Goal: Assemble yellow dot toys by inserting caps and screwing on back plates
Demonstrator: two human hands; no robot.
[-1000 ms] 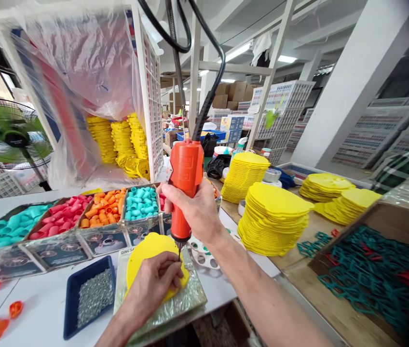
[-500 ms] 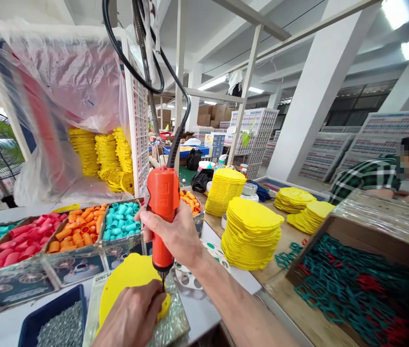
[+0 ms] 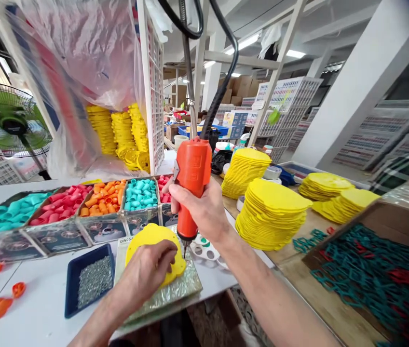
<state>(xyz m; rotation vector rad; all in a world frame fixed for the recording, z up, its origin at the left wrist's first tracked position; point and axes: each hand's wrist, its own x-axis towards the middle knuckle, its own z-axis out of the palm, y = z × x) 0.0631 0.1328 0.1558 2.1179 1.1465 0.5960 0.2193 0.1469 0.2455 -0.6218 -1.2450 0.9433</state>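
Note:
My right hand (image 3: 208,205) is wrapped round an orange electric screwdriver (image 3: 192,166), held upright with its bit pointing down beside the right edge of a flat yellow plastic piece (image 3: 148,236). Whether the bit touches anything I cannot tell. The yellow piece lies on a clear-wrapped board (image 3: 186,284) with printed lettering. Over the yellow piece, my left hand (image 3: 150,265) has its fingers curled with thumb and fingertips together; what they hold, if anything, is too small to make out. A dark blue tray (image 3: 71,289) of small metal screws (image 3: 95,281) stands left of the board.
Boxes of teal (image 3: 141,194), orange (image 3: 105,196) and pink (image 3: 61,203) plastic parts line the back. Stacks of yellow pieces (image 3: 273,214) stand at right, near a carton of green and red parts (image 3: 367,274). A cable (image 3: 226,82) hangs above the screwdriver. A fan (image 3: 12,123) stands left.
The view has swung left and down. The screwdriver's bit, earlier at my left fingertips over the yellow piece, is now apart from them. My left fingers have lifted and curled.

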